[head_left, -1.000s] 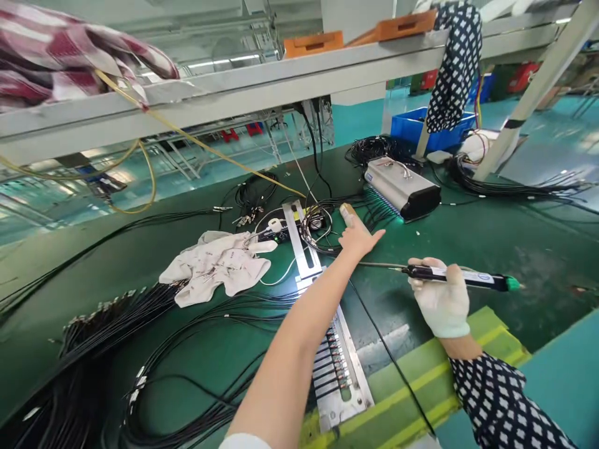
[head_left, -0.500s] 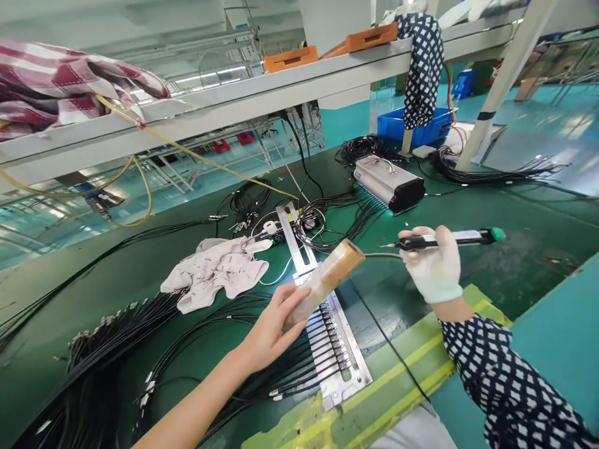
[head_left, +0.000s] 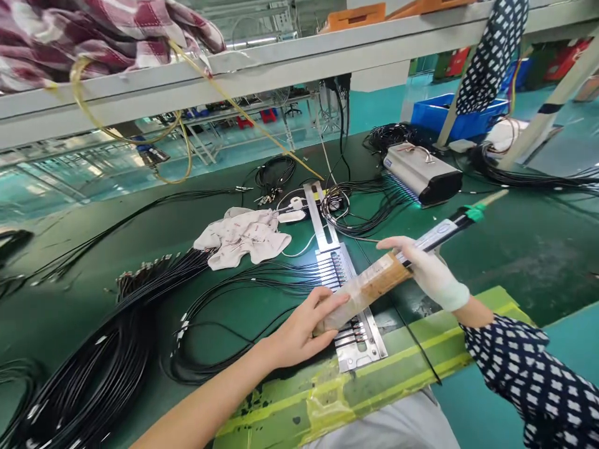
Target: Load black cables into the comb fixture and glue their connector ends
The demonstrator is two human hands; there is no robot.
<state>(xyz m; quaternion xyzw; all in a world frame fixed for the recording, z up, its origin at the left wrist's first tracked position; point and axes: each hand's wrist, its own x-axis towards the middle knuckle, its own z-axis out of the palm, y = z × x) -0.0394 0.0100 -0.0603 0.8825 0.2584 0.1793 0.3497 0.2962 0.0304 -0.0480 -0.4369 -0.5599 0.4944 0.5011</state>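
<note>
My bare left hand (head_left: 302, 330) is wrapped around a brown cardboard tube (head_left: 386, 277) covered in clear tape, tilted up to the right above a metal jig (head_left: 349, 358). My right hand (head_left: 433, 274), in a whitish glove, grips a black-and-white pen-shaped tool (head_left: 437, 237) with a green end. The front of this tool is inside the tube's upper opening, so its thin tip is hidden. Black cables (head_left: 290, 280) lie side by side in the jig, their ends in a row of slots. Both hands partly cover the jig.
A white glove (head_left: 243, 237) lies left of the jig, near thick bundles of black cable (head_left: 112, 349). Farther back are a silver-and-black box (head_left: 421, 171) and a blue bin (head_left: 430, 115). A shelf rail (head_left: 281, 78) crosses above; yellow-green tape lines the table's front edge.
My hands have come together: the tool, held apart from the tube with its thin tip showing, now has its front inside the tube. The tool has tilted green end up. The view has shifted.
</note>
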